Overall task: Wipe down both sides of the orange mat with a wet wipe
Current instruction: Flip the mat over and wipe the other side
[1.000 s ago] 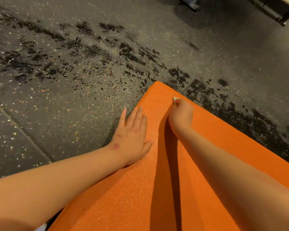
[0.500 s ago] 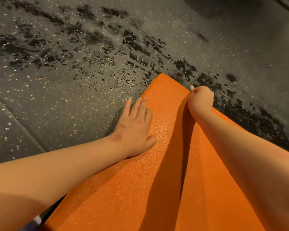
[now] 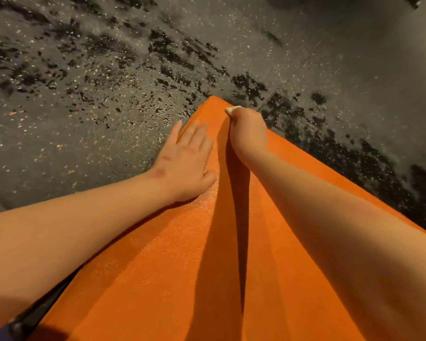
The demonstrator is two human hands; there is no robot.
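Fisted on the wipe (image 3: 232, 110), the right hand (image 3: 249, 134) has reached the mat's (image 3: 182, 267) far corner, likely ending this stroke, while the left hand (image 3: 187, 163) presses flat on the mat.

Dark speckled rubber floor (image 3: 89, 134) seen throughout; black wet patches (image 3: 172, 52) scattered across; tile seam (image 3: 303, 67) visible upper right.

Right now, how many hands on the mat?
2. The left hand lies flat on the orange mat by its left edge; the right hand grips a wet wipe near the mat's far corner.
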